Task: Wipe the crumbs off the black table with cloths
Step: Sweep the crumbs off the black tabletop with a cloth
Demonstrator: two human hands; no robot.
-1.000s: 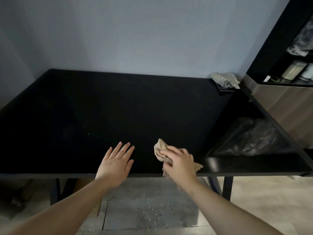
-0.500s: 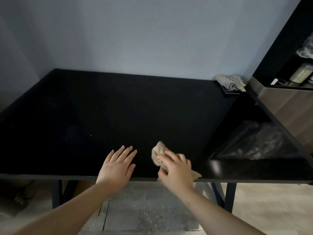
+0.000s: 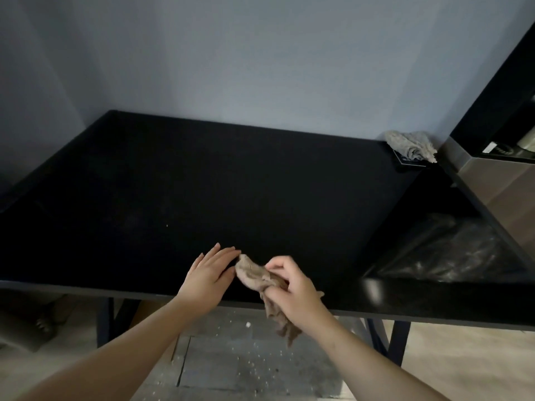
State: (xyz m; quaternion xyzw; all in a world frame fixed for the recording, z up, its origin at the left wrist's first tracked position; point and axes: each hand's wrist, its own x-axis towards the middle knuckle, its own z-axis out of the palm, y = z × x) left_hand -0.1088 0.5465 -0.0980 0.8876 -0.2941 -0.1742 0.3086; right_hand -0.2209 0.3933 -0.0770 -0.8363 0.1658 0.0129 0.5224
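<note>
The black table (image 3: 231,183) fills the middle of the view. My right hand (image 3: 292,287) grips a crumpled beige cloth (image 3: 252,273) at the table's front edge; part of the cloth hangs below the edge. My left hand (image 3: 210,274) lies flat with straight fingers on the table just left of the cloth, fingertips touching its end. A single pale crumb (image 3: 167,226) sits on the table left of centre. A second, grey cloth (image 3: 411,144) lies bunched at the table's back right corner.
Several crumbs (image 3: 249,369) are scattered on the floor under the front edge. A bin with a black plastic liner (image 3: 451,250) stands right of the table. A dark shelf unit (image 3: 503,146) rises at the far right. A grey wall backs the table.
My right hand has lifted and turned, so the cloth now dangles over the front edge. My left hand slid slightly right until its fingertips met the cloth.
</note>
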